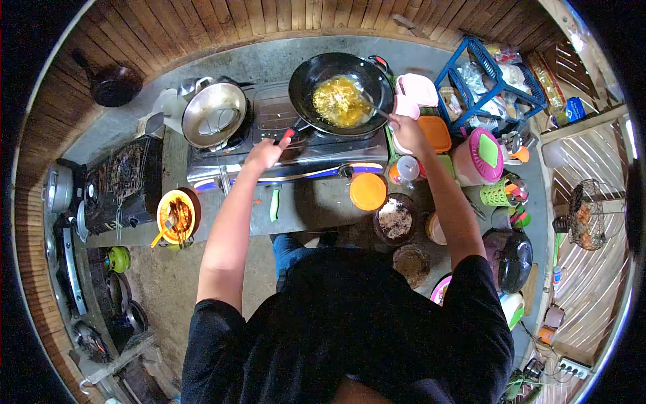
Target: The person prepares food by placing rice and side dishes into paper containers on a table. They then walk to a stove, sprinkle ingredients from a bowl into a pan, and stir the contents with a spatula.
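A black wok (301, 76) sits on the right side of the gas stove (269, 111). In it lies yellowish food (336, 99) in what looks like oil. My left hand (266, 155) is closed around the wok's red and black handle (288, 135). My right hand (406, 130) grips the handle of a metal spatula (377, 108), whose head reaches into the wok at the food's right edge. The exact shape of that head is partly hidden in the food.
A steel pan (195, 116) stands on the stove's left side. Along the counter are an orange lid (368, 192), a dark bowl (385, 229) with white and brown contents, a yellow bowl (161, 214) with a brush, and a green-handled knife (274, 205). A blue rack (449, 54) is at right.
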Demonstrator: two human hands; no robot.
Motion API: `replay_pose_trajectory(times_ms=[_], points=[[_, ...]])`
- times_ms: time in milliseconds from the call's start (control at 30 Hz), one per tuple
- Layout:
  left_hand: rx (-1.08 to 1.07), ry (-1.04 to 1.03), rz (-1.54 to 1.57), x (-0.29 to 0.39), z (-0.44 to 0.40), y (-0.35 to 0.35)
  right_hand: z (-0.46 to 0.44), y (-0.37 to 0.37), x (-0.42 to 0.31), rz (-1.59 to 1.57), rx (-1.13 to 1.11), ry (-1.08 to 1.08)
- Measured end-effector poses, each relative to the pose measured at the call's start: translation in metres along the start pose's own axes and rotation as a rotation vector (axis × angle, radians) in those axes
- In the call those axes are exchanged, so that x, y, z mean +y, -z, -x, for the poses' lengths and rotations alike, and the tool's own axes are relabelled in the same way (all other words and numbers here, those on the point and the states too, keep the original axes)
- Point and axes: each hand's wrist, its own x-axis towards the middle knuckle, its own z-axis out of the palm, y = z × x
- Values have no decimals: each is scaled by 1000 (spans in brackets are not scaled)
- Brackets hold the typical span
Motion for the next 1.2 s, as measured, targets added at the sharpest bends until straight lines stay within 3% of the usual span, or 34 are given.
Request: replay_pose_trajectory(times_ms=[67, 133, 267, 367, 433, 567, 667, 767, 833, 867, 933, 967, 1067, 1133, 1200], points=[[17, -12, -10, 1, 1, 1, -1, -6, 2, -155, -11, 51], [6, -7, -8, 3, 4, 3, 3, -4, -9, -400, -134, -88], [-26, -41, 2, -1, -2, 1, 8, -4, -5, -420, -63, -30], [-32, -68, 21, -8, -9, -3, 15, 27, -25, -161, 84, -29], [-27, -64, 22, -10, -12, -6, 17, 43, -33, 208, 98, -65], [-24, -53, 1, -11, -16, -7, 26, 53, -16, 310, 89, -55], [-88, -2, 1, 0, -4, 4, 27, 41, 17, 430, 39, 67], [0, -49, 19, -8, -7, -5, 31, 47, 12, 345, -127, 117], [13, -37, 12, -6, -4, -4, 34, 43, 4, -105, -112, 229], [26, -23, 4, -4, -3, -3, 34, 42, 0, -106, -111, 229], [7, -21, 13, -2, -2, 0, 31, 44, -11, -246, -312, -74], [-15, -20, 22, -2, -2, 0, 30, 45, -17, -247, -313, -73], [-2, 0, 4, 7, 8, 6, 22, 42, -19, -204, -116, -24], [4, -18, 18, -2, -2, -1, 10, 28, -1, 0, 142, 98], [11, -38, 31, -10, -12, -8, 8, 37, -12, 78, 132, 36]])
